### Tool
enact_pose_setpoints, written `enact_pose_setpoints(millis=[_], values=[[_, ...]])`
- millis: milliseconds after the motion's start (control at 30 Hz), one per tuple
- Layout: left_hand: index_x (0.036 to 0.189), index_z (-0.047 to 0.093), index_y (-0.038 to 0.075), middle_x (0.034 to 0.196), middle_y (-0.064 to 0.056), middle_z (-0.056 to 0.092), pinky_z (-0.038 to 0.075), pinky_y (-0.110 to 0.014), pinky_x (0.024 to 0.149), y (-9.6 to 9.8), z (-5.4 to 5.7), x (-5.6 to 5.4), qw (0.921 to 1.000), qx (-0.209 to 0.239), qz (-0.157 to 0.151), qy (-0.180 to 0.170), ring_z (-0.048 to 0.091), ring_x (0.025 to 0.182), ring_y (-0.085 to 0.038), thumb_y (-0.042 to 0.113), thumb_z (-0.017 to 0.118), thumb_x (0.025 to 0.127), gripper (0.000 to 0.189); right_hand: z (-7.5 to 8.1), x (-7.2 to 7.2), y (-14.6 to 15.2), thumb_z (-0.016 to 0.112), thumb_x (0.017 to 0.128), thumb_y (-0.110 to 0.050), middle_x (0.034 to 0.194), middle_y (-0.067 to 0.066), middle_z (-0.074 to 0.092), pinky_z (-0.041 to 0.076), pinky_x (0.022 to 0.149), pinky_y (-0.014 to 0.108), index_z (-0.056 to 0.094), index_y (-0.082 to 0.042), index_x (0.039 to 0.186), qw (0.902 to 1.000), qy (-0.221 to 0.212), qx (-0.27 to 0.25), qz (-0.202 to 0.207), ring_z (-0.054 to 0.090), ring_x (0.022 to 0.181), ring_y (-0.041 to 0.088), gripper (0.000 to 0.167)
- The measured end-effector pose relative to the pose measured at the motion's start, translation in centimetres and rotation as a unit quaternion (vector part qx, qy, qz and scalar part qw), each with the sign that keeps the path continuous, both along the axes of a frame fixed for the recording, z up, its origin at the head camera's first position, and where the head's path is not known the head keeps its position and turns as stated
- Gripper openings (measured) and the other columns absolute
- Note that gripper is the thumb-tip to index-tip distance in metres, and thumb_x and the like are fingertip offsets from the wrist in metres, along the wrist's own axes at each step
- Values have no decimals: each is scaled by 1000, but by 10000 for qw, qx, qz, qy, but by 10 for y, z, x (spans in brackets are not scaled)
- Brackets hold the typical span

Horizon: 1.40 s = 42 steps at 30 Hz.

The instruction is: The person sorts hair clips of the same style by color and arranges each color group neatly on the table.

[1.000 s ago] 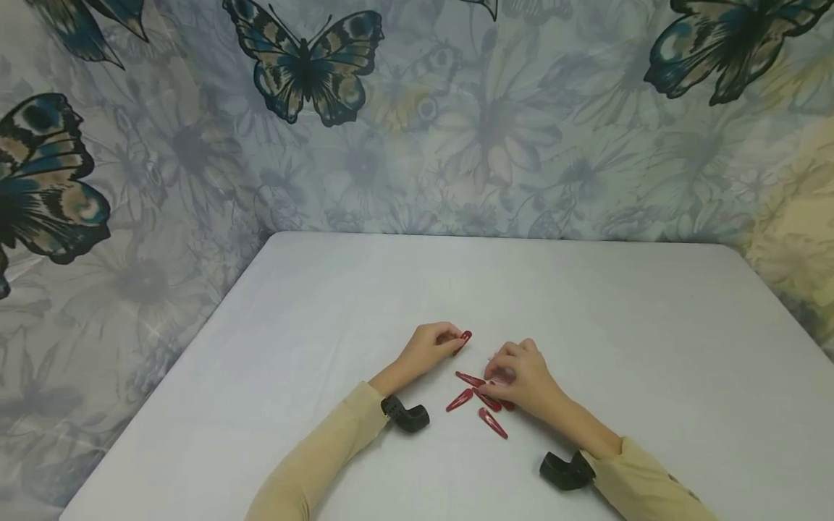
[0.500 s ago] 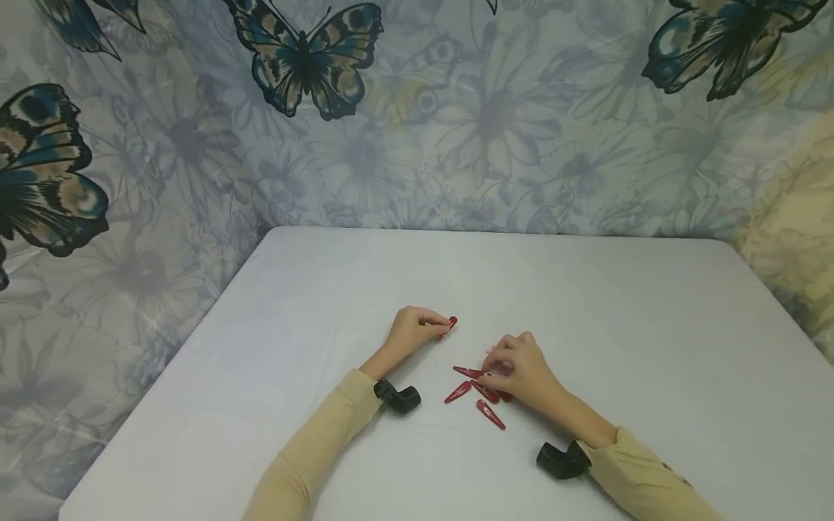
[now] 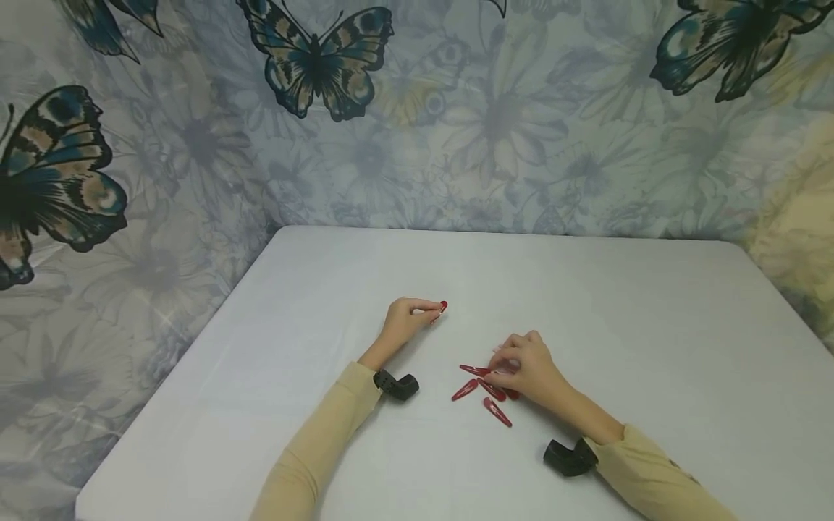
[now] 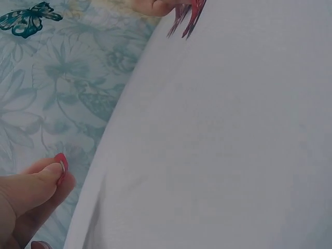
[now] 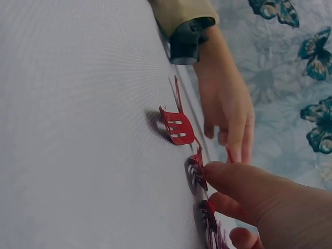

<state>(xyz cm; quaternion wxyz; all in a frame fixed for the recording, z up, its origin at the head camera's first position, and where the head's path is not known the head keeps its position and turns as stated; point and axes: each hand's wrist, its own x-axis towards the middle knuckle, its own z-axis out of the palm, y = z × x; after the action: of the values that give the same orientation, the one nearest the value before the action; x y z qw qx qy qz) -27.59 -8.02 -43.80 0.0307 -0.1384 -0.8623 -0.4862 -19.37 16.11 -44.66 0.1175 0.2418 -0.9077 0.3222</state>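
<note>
Red shows at the fingertips of the left hand [image 3: 402, 317], where a held clip [image 3: 444, 306] is pinched between thumb and finger, raised over the white desk [image 3: 339, 304] and well apart from the rest; such a light grasp seems to suit something so slim, and leaves one end in sight. The right hand [image 3: 531, 365] reaches down over the other red clips with its thumb and fingers bent. In the right wrist view its thumb appears to touch one of them, but whether it grips anything cannot be told, since the fingers hide too much.

Around that hand, an upper clip [image 3: 474, 370] runs in under the fingers, a middle clip [image 3: 491, 390] lies slantwise just below the thumb, and a left clip [image 3: 465, 390] slopes the opposite way beside it. A lower clip [image 3: 498, 412] lies a little apart, nearer the person, and a far clip [image 3: 513, 395] shows only partly beneath the hand. Their mixed angles suggest no set order, though the close grouping probably keeps them all within easy reach.

Farther out, a black device sits at the left wrist [image 3: 396, 386] and another at the right [image 3: 570, 457], presumably angled to view the fingers. Tan sleeves [image 3: 313, 441] end at the wrists, and behind the desk hangs a butterfly-patterned backdrop [image 3: 495, 159]
</note>
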Motion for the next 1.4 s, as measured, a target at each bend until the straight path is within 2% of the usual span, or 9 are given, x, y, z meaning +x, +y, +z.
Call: enact_pose_setpoints(millis=[200, 333, 533, 700, 800, 900, 1067, 1233, 1400], values=[[101, 77, 2, 111, -14, 73, 47, -45, 102, 0, -4, -2, 9998, 135, 134, -56, 65, 114, -30, 14, 70, 89, 19, -3, 1, 2, 88, 66, -19, 77, -5, 58, 29, 67, 26, 73, -21, 70, 9999, -72, -131, -76, 32, 78, 11, 15], [102, 77, 3, 113, -12, 73, 48, -39, 98, 1, -9, 0, 9996, 52, 91, -260, 64, 115, -28, 16, 70, 89, 19, -6, 7, 4, 89, 66, -21, 77, -7, 58, 29, 66, 24, 74, -22, 71, 9993, -295, -172, -122, 32, 78, 9, 16], [104, 77, 5, 113, -11, 73, 47, -29, 90, 1, -10, -6, 9997, 156, -10, -170, 65, 115, -26, 19, 70, 90, 21, -7, 4, 5, 90, 62, -17, 77, -5, 60, 28, 65, 24, 73, -20, 70, 9996, 0, -234, -151, 32, 78, 9, 19], [102, 77, 5, 112, -11, 74, 48, -38, 97, -6, -12, -5, 9995, 124, 201, -206, 64, 115, -26, 18, 70, 89, 20, -8, 3, -2, 89, 65, -19, 80, -4, 62, 30, 66, 24, 74, -18, 72, 9994, -245, -226, -28, 33, 79, 8, 16], [103, 77, 4, 113, -12, 73, 48, -41, 99, -8, -12, -4, 9996, 131, 114, -201, 64, 116, -27, 18, 69, 90, 20, -7, 4, -5, 89, 65, -17, 80, -4, 61, 30, 66, 25, 74, -18, 71, 9991, -309, -274, -113, 33, 79, 8, 17], [104, 77, 5, 114, -11, 73, 49, -35, 94, -10, -11, -4, 9997, 114, 50, -210, 65, 114, -27, 18, 69, 90, 21, -7, 7, -7, 89, 64, -16, 79, -4, 61, 30, 65, 25, 73, -18, 71, 9991, -240, -317, -145, 33, 79, 8, 17], [103, 77, 5, 112, -11, 74, 44, -24, 84, -12, -8, -3, 9996, 163, 158, -165, 65, 111, -25, 18, 70, 89, 20, -7, 7, -10, 88, 64, -15, 79, -3, 62, 30, 66, 25, 73, -17, 72, 9994, -56, -327, -64, 33, 79, 9, 17], [103, 78, 7, 114, -9, 73, 41, -21, 82, -11, -7, -3, 9990, 224, 216, -308, 65, 108, -19, 20, 72, 88, 21, -5, 7, -9, 89, 63, -15, 82, -1, 66, 30, 68, 26, 72, -19, 70, 9996, -66, -252, -146, 37, 80, 11, 19], [101, 78, 8, 111, -9, 74, 41, -21, 77, -13, -5, -8, 9993, 72, 317, -167, 65, 102, -21, 20, 72, 87, 19, -3, 7, -8, 89, 63, -15, 82, -1, 67, 30, 68, 25, 72, -19, 70, 9997, 63, -238, -95, 39, 80, 11, 19]])
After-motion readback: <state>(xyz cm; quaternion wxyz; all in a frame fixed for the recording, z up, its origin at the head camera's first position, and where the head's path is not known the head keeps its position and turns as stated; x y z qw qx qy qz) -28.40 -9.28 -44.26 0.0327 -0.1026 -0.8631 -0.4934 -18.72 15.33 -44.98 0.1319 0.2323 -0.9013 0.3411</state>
